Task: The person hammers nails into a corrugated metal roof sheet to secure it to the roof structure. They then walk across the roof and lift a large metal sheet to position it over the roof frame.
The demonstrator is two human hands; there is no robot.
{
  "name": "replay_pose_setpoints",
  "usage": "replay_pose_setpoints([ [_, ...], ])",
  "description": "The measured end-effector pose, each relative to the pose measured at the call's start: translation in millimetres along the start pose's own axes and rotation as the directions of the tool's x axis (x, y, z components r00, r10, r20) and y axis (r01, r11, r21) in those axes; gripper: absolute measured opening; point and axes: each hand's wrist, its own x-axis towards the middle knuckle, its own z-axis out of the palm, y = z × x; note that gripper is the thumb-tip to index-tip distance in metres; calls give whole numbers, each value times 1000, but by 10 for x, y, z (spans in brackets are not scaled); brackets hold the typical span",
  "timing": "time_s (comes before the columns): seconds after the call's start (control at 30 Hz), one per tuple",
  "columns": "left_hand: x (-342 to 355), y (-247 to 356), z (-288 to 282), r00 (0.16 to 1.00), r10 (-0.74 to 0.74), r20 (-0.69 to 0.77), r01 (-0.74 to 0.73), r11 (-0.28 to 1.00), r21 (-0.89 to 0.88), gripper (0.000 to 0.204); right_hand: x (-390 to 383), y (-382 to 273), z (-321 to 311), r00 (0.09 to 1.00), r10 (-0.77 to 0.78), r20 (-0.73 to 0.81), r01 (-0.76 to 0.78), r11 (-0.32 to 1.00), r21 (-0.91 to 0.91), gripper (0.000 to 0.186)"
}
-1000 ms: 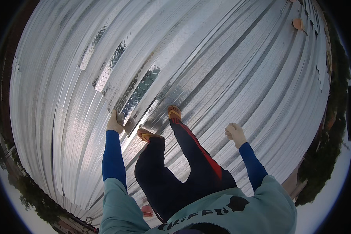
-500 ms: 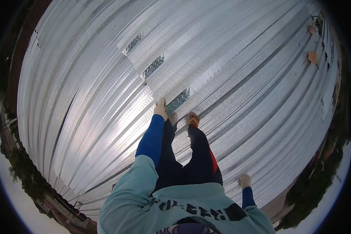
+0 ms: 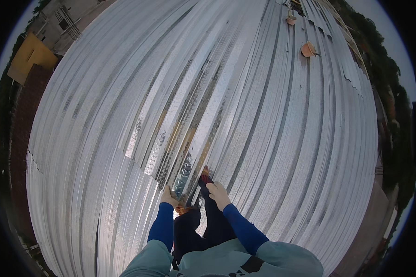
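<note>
Ribbed metal roofing sheets, silvery and overlapping, run away from me. One embossed sheet ends in a stepped edge just ahead of my feet, over strips with shiny wavy reflections. My left hand is at the near end of this sheet, its fingers curled on the edge. Closed in front of my right leg, my right hand has its fingertips hidden. I cannot tell whether it touches the sheet. Both arms wear blue undersleeves below pale green sleeves.
I stand on the sheets in sandals. Two orange bowl-like containers sit at the far right, near jagged sheet edges. A brick wall and a yellow structure lie beyond the left edge. Trees stand past the right edge.
My view has turned to the right, so the ribs point more nearly straight ahead. My right hand has come from my side to the front of my legs. My left hand stays at the sheet's edge.
</note>
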Motion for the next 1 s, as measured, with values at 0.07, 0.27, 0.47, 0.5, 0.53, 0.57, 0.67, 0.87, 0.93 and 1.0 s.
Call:
replay_pose_setpoints([
  [0.07, 196, 235, 325, 991, -105, 86, 104, 994, 16, 38, 329, 31, 122, 984, -120, 133, 138, 981, -139, 64],
  [0.27, -93, 1297, 1075, 834, -550, -26, 404, 644, -650, 31, 799, -531, 531, 984, 167, 65, -162, 984, -73, 43],
  [0.47, -91, 1721, 691, 983, -175, -48, 181, 933, 310, 62, 309, -1756, 854, 997, 66, 43, -62, 994, -88, 24],
  [0.5, 8, 2021, 1282, 995, -81, 54, 25, 748, 663, 65, 540, -1922, 638, 994, 43, -104, -53, 994, -99, 23],
  [0.53, -9, 2678, 2134, 978, -11, 209, -185, 423, 887, 67, 1061, -1897, 189, 969, 52, -242, -57, 998, -12, 23],
  [0.57, -154, 2911, 2314, 978, 42, 206, -205, 412, 888, 62, 1168, -1925, 92, 980, 62, -190, -56, 998, 37, 22],
  [0.67, 32, 2868, 2261, 966, -258, -6, 252, 939, 233, 70, 1060, -2361, 166, 994, -60, -87, 60, 998, 4, 23],
  [0.87, -12, 3545, 3265, 974, -64, 219, -188, 321, 928, 58, 1298, -3151, -405, 986, -28, -167, 19, 998, -54, 29],
  [0.93, 126, 3644, 3546, 949, -208, 239, -153, 360, 920, 62, 1333, -3276, -595, 978, -27, -209, 5, 994, -105, 31],
  [1.0, 342, 3455, 3588, 921, -308, 238, 160, 857, 491, 60, 1247, -3581, -738, 984, -53, -170, 42, 997, -68, 33],
])
